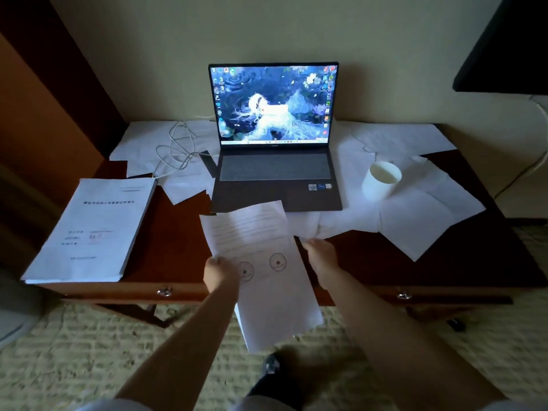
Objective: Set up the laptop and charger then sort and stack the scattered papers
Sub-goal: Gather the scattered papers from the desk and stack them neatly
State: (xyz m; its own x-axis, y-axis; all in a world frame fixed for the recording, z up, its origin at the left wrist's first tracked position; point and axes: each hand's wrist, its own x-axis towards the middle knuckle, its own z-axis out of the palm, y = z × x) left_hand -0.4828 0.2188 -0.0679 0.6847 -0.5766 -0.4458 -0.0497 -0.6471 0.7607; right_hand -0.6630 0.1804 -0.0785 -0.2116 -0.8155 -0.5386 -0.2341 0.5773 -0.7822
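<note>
An open laptop (275,161) with a lit screen stands at the back middle of the wooden desk (172,232). A white charger cable (178,149) lies coiled to its left on loose sheets. My left hand (221,272) grips the left edge of a printed sheet with two round stamps (261,262), held over the desk's front edge. My right hand (321,253) reaches to the loose white sheets (341,221) just right of it; its fingers curl at their edge. A thick stack of papers (89,229) lies at the front left.
A white cup (382,180) stands on scattered sheets (430,212) right of the laptop. More sheets (400,137) spread along the back. Two drawer knobs (164,291) sit on the desk's front. Patterned carpet (89,345) lies below. A cable (530,167) runs at far right.
</note>
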